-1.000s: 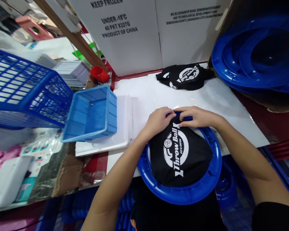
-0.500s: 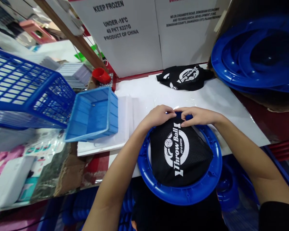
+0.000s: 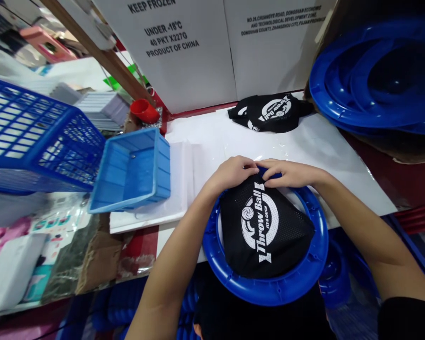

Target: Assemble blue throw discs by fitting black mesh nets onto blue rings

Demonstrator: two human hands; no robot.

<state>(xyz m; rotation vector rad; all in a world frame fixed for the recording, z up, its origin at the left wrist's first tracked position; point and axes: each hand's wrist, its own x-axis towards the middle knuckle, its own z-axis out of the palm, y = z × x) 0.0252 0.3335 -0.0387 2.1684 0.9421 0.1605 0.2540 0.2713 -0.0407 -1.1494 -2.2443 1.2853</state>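
Note:
A blue plastic ring [image 3: 269, 292] rests at the front edge of the white work surface, partly over my lap. Black mesh fabric [image 3: 248, 255] with a white "Throw Ball" print lies across its opening. My left hand [image 3: 238, 172] pinches the fabric's far edge at the ring's far side. Close against it, my right hand [image 3: 286, 173] has thumb and fingers closed on the same edge, with a bit of blue rim showing between them. The fabric reaches the rim at the right and front; gaps show at the upper right and left. My fingertips partly hide the far rim.
More printed black mesh pieces [image 3: 274, 113] lie at the back by a white carton [image 3: 184, 71]. Blue rings [image 3: 326, 106] are stacked at the right. To the left stand a light-blue bin [image 3: 163, 165], a red cup [image 3: 144, 111] and a blue basket [image 3: 71, 141].
The view has shifted slightly. Both hands stay at the far rim; the right fingers have moved a little closer to the left hand, and the fabric is slightly shifted.

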